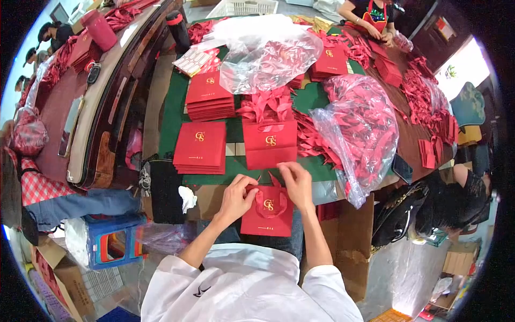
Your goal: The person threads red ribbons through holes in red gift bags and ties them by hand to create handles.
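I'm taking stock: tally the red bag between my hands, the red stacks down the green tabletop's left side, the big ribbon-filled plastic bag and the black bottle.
Red bag: 1
Red stacks: 2
Ribbon-filled plastic bag: 1
Black bottle: 1
Total: 5

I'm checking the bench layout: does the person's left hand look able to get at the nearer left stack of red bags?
Probably yes: the left hand is just below and right of the stack, nothing visible between them, though it's currently at the small red bag.
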A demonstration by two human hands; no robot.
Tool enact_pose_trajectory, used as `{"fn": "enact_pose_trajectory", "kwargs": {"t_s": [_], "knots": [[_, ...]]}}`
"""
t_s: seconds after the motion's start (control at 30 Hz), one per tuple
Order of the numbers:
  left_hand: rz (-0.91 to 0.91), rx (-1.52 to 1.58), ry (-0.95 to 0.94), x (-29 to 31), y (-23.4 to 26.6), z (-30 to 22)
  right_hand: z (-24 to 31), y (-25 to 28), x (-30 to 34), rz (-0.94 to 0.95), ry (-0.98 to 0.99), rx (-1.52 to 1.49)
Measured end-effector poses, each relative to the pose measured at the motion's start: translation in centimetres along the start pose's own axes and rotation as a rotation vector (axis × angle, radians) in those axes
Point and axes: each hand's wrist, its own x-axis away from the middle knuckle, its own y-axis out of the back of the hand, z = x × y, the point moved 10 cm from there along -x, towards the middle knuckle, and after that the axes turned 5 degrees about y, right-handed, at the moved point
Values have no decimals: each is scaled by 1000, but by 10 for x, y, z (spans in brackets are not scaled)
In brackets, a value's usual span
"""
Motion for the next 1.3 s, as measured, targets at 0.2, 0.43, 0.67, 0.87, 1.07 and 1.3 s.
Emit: {"fn": "enact_pose_trajectory", "kwargs": {"t_s": [0.2, 0.43, 0.67, 0.87, 1.07, 1.3], "knots": [[-94, -31, 60, -9, 7, 0, -3, -8, 7, 96, -90, 255], [-105, -301, 41, -23, -3, -3, -11, -31, 8, 115, 52, 369], [-119, -351, -37, -24, -12, -2, -6, -25, 10, 69, 106, 345], [2, 113, 136, -25, -11, 7, -7, -22, 19, 180, -110, 30], [179, 534, 233, -26, -27, 11, 0, -22, 24, 231, -114, -187], [215, 537, 173, -29, -25, 6, -5, -24, 26, 323, -119, -287]]}}
